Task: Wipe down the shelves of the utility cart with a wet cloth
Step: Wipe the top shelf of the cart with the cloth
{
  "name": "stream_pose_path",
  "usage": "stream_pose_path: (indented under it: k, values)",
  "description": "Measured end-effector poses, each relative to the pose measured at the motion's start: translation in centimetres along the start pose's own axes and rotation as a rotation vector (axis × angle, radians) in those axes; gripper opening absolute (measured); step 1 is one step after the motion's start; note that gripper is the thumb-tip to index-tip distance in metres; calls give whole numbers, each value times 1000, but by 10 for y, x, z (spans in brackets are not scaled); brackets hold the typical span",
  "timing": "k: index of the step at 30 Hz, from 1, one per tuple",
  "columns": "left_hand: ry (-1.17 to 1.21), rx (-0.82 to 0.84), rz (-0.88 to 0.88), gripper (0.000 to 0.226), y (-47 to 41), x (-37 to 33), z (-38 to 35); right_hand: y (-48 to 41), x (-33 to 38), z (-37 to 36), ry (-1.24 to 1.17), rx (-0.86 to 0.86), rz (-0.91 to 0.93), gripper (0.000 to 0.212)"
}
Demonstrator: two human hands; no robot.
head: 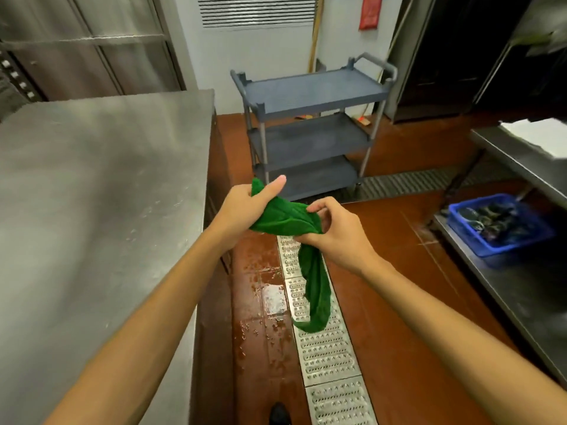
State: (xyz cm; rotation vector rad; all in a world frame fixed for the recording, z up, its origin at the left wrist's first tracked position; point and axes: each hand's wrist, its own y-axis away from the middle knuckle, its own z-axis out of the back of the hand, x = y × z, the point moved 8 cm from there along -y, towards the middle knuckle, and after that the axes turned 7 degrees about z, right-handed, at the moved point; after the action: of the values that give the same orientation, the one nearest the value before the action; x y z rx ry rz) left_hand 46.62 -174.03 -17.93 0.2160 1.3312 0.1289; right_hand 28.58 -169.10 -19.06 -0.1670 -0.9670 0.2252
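Note:
A green cloth (288, 220) is stretched and twisted between both hands at mid-frame. My left hand (248, 207) grips its upper left end with the thumb raised. My right hand (334, 231) pinches the other part, and a long tail of cloth hangs down from it over the floor drain. The grey three-shelf utility cart (313, 93) stands a step ahead against the back wall, its shelves bare. Neither hand touches the cart.
A steel counter (101, 194) runs along the left. On the right a steel shelf unit (518, 289) carries a blue crate (503, 225) of dark items. A metal drain grate (325, 348) runs down the red floor, with water puddled beside it. A dark shoe tip shows at the bottom edge.

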Motion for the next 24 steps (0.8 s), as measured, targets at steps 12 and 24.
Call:
stream_pose_path:
  k: [12, 24]
  values:
    - [41, 291, -147, 39, -69, -34, -4, -72, -14, 11, 224, 312, -44, 55]
    - [-713, 318, -199, 63, -166, -35, 7, -157, -76, 88, 171, -22, -75, 19]
